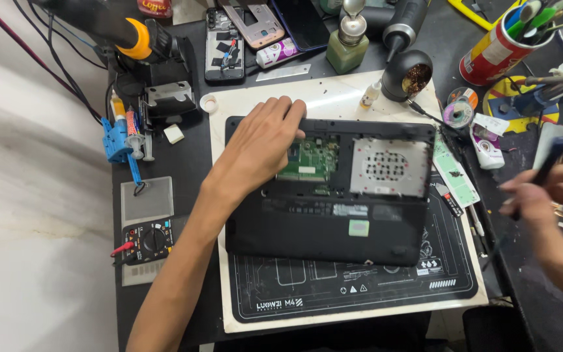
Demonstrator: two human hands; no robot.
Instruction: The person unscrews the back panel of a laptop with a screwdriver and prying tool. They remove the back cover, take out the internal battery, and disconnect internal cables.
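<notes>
I judge the laptop [327, 195] is mid-teardown: it lies bottom up on the mat [360, 287], bay open, green board [307, 160] and metal plate [389, 166] bared. My left hand [259, 146] lies flat and open on its far left corner, gripping nothing. My right hand [555, 202], blurred at the right edge, pinches a dark tool [548, 166]; I cannot tell what kind. Next calls for bringing that tool over the bay. A solder-wick pot [412, 75], bottle [346, 42] and multimeter [151, 241] crowd the edges.

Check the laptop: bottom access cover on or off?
Off. The laptop lies underside up with its bay open: green circuit board and silver drive tray exposed. Left hand rests on its top-left corner.
</notes>
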